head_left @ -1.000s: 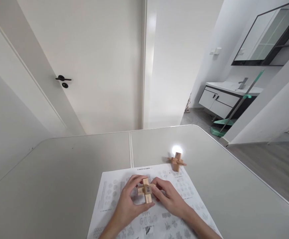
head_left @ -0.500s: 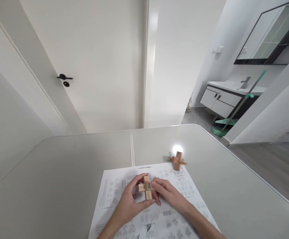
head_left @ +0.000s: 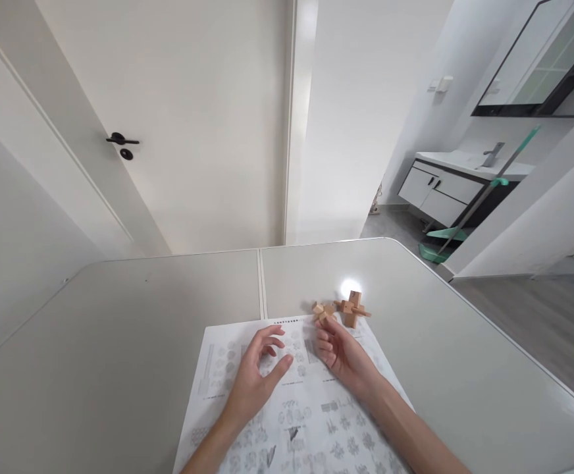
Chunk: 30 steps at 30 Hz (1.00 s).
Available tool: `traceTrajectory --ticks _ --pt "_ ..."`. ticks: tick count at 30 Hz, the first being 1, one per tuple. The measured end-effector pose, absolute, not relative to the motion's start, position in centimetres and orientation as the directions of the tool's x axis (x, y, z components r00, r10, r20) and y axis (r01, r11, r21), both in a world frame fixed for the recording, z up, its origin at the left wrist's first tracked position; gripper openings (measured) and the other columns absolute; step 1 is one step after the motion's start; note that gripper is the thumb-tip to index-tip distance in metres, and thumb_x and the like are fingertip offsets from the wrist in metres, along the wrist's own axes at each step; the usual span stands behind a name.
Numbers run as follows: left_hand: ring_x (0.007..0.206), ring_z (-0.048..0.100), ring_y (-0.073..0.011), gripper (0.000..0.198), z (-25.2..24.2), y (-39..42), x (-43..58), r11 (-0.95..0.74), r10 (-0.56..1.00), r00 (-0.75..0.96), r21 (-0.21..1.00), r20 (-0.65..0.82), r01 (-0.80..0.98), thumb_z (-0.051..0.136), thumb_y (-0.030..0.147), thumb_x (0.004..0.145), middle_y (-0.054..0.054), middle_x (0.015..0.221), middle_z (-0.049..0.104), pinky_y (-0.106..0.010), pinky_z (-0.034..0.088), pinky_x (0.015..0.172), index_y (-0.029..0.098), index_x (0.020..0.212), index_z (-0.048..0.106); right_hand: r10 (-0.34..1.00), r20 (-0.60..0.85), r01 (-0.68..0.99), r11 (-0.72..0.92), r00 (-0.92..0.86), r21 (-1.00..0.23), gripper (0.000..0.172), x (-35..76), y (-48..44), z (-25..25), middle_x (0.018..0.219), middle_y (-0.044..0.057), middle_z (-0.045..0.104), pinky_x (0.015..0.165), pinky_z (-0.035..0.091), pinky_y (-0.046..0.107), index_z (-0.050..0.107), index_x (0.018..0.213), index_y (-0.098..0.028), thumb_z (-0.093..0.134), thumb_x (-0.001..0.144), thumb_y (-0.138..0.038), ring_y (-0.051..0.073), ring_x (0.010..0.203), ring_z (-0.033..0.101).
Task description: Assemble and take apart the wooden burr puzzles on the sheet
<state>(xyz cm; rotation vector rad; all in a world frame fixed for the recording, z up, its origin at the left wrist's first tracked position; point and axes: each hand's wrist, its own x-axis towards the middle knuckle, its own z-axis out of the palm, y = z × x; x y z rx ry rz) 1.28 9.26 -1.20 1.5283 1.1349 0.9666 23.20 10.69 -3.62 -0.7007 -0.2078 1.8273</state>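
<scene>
At fingertips of right hand [head_left: 349,359]: pale wooden puzzle [head_left: 323,309] | grip unclear | left hand [head_left: 259,376]: fingers released

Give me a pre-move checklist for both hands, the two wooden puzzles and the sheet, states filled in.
1. Left hand free: ok, fingers parted, nothing held.
2. Right hand clear of the lighter wooden puzzle: not ok, fingers at its near edge; grip unclear.
3. Darker wooden puzzle out of both hands: ok.
4. Gap between the two puzzles: cannot tell, they sit very close together.
5. Printed sheet fully uncovered: not ok, hands and forearms block parts.
</scene>
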Motion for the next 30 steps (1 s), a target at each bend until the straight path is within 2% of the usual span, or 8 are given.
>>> traceTrajectory --ticks 3,8,14,16,19,23,30 --pt "0.104 0.063 -0.0231 0.035 -1.1 9.3 1.4 -0.105 0.969 0.243 0.974 0.054 0.200 0.066 0.041 0.093 -0.010 0.121 0.066 -0.040 0.047 0.098 0.026 0.124 0.059 0.910 -0.357 -0.798 -0.373 -0.213 -0.474 0.027 23.1 10.6 -3.4 0.064 -0.005 0.047 0.042 0.036 0.017 0.068 0.092 -0.017 0.080 0.089 -0.041 0.007 0.051 0.036" --pt "0.097 0.063 -0.0214 0.032 -1.0 9.3 1.5 -0.097 0.972 0.230 0.977 0.051 0.192 0.064 0.044 0.094 -0.008 0.115 0.066 -0.037 0.050 0.094 0.025 0.119 0.061 0.918 -0.324 -0.724 -0.384 -0.230 -0.573 0.024 22.7 10.1 -2.7 0.068 -0.003 0.051 0.046 0.038 0.017 0.066 0.082 -0.014 0.086 0.082 -0.028 0.006 0.054 0.040" --pt "0.093 0.062 -0.0205 0.030 -0.7 9.3 1.4 -0.076 0.972 0.236 0.973 0.023 0.218 0.063 0.048 0.094 -0.006 0.111 0.065 -0.036 0.051 0.093 0.026 0.115 0.062 0.937 -0.271 -0.700 -0.345 -0.220 -0.626 0.029 23.0 10.0 -2.6 0.067 -0.005 0.048 0.045 0.035 0.016 0.062 0.077 -0.018 0.085 0.083 -0.034 0.006 0.053 0.038" --pt "0.093 0.062 -0.0206 0.029 -0.5 9.2 1.4 -0.066 0.970 0.243 0.973 0.010 0.223 0.063 0.049 0.094 -0.006 0.110 0.065 -0.036 0.051 0.092 0.027 0.113 0.062 0.942 -0.273 -0.723 -0.327 -0.195 -0.609 0.030 23.6 10.2 -2.8 0.063 -0.007 0.043 0.041 0.032 0.016 0.060 0.077 -0.019 0.082 0.086 -0.037 0.006 0.049 0.033" --pt "0.092 0.062 -0.0207 0.027 -0.4 9.2 1.4 -0.062 0.969 0.245 0.972 0.004 0.227 0.062 0.048 0.094 -0.006 0.108 0.066 -0.036 0.051 0.091 0.026 0.110 0.064 0.947 -0.267 -0.809 -0.294 -0.176 -0.509 0.032 24.7 10.8 -3.4 0.057 -0.010 0.036 0.035 0.027 0.016 0.057 0.077 -0.020 0.080 0.089 -0.039 0.005 0.043 0.026" --pt "0.088 0.062 -0.0205 0.024 -0.5 9.3 1.3 -0.075 0.971 0.238 0.967 0.016 0.242 0.063 0.047 0.094 -0.005 0.104 0.067 -0.035 0.052 0.089 0.026 0.105 0.065 0.952 -0.229 -0.877 -0.282 -0.205 -0.389 0.034 25.6 11.4 -4.0 0.054 -0.012 0.033 0.032 0.026 0.014 0.054 0.078 -0.021 0.080 0.089 -0.040 0.004 0.040 0.025" --pt "0.089 0.063 -0.0210 0.025 -0.3 9.4 1.4 -0.096 0.970 0.241 0.966 0.037 0.239 0.062 0.047 0.094 -0.005 0.102 0.067 -0.034 0.052 0.088 0.024 0.102 0.066 0.952 -0.210 -0.880 -0.288 -0.221 -0.378 0.033 25.9 11.9 -4.6 0.053 -0.012 0.034 0.032 0.028 0.014 0.056 0.083 -0.020 0.078 0.091 -0.044 0.004 0.039 0.031"
